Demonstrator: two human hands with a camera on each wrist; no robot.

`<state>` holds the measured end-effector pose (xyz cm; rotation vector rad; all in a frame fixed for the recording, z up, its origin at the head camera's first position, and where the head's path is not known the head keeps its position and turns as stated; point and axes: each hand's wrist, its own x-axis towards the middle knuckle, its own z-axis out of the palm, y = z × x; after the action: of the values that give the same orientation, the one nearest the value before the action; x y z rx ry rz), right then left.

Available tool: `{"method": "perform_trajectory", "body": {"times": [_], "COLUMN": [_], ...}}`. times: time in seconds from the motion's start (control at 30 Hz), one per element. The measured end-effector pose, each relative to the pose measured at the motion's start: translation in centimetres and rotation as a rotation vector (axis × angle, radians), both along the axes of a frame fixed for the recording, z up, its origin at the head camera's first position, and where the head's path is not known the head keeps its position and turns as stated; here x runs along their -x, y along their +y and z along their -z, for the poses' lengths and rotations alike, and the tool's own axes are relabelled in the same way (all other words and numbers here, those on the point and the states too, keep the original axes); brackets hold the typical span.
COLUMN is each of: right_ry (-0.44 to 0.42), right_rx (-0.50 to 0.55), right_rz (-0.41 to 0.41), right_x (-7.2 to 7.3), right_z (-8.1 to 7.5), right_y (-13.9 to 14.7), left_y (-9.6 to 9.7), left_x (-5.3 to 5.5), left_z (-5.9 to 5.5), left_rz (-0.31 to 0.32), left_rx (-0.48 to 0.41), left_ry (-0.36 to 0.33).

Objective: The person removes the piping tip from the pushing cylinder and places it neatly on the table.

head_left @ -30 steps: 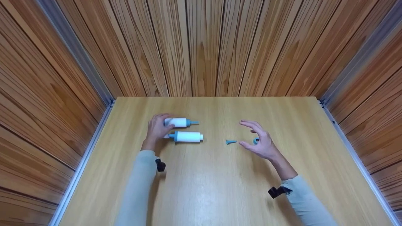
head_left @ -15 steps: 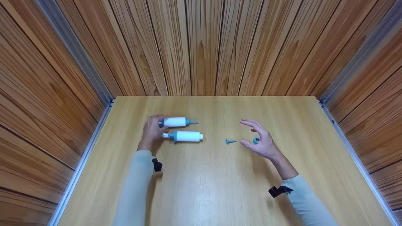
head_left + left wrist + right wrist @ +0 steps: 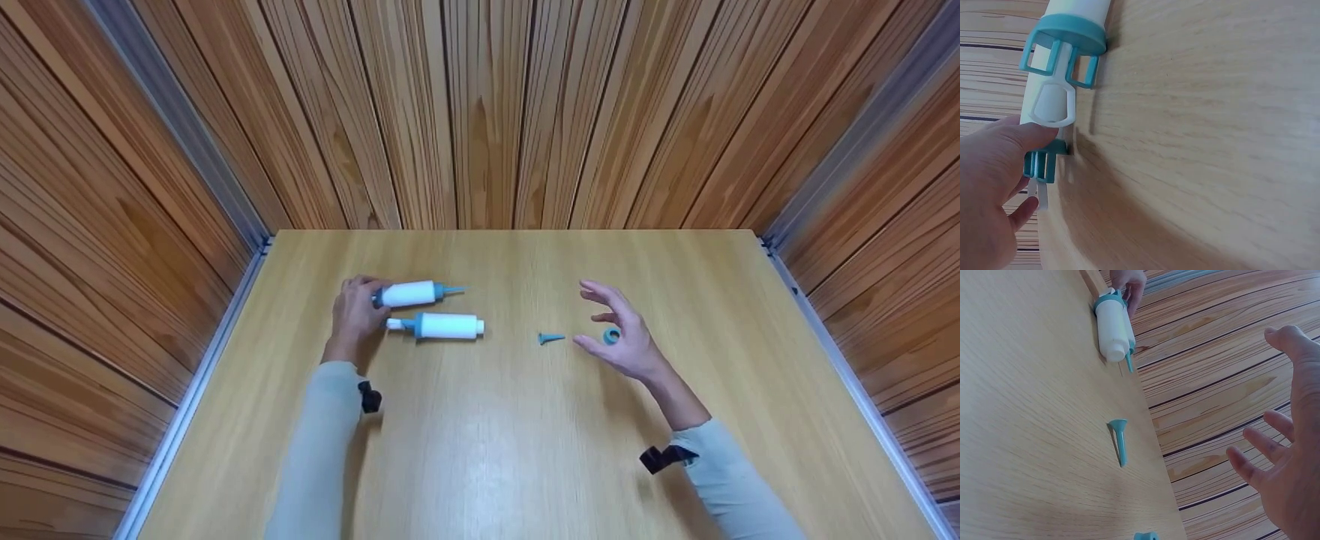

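My left hand (image 3: 356,311) holds the rear end of the farther syringe (image 3: 411,294), between thumb and fingers. That syringe has a white barrel and a thin teal nozzle pointing right. Parallel and closer to me lies a second white syringe (image 3: 450,326), its right tip bare; the left wrist view shows its teal collar (image 3: 1072,34) with finger loops and its white plunger ring (image 3: 1050,104) beside my thumb. My right hand (image 3: 628,346) hovers with fingers spread and holds nothing. Near it lie a loose teal nozzle (image 3: 551,338) and a teal ring-shaped cap (image 3: 611,336), partly covered by the hand.
Everything lies on a light wooden table (image 3: 480,450). Wood-plank walls (image 3: 480,112) rise behind it and at both sides, with metal rails (image 3: 217,367) along the side edges. Each wrist carries a small black camera mount (image 3: 664,459).
My left hand has shifted left, drawing the farther syringe left with it and slightly tilting it. The nearer syringe, nozzle and cap stay put; the right hand has barely moved.
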<state>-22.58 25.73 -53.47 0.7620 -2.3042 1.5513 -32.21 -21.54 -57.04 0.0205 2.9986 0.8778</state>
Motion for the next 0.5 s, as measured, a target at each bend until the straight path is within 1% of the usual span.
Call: {"method": "perform_trajectory", "body": {"times": [0.17, 0.3, 0.4, 0.5], "right_ry": [-0.038, -0.056, -0.061, -0.076], "right_rx": [0.084, 0.156, 0.173, 0.165], "right_rz": [-0.04, -0.07, -0.08, -0.078], "right_x": [0.07, 0.02, 0.02, 0.0], "right_z": [0.0, 0.2, 0.31, 0.24], "right_y": [-0.14, -0.22, -0.32, -0.47], "left_y": [-0.18, -0.18, -0.21, -0.28], "left_x": [-0.21, -0.32, -0.31, -0.3], "left_z": [0.02, 0.09, 0.07, -0.02], "left_rz": [-0.004, -0.009, -0.015, -0.016], "left_rx": [0.034, 0.034, 0.041, 0.049], "left_ry": [0.039, 0.046, 0.045, 0.038]}}
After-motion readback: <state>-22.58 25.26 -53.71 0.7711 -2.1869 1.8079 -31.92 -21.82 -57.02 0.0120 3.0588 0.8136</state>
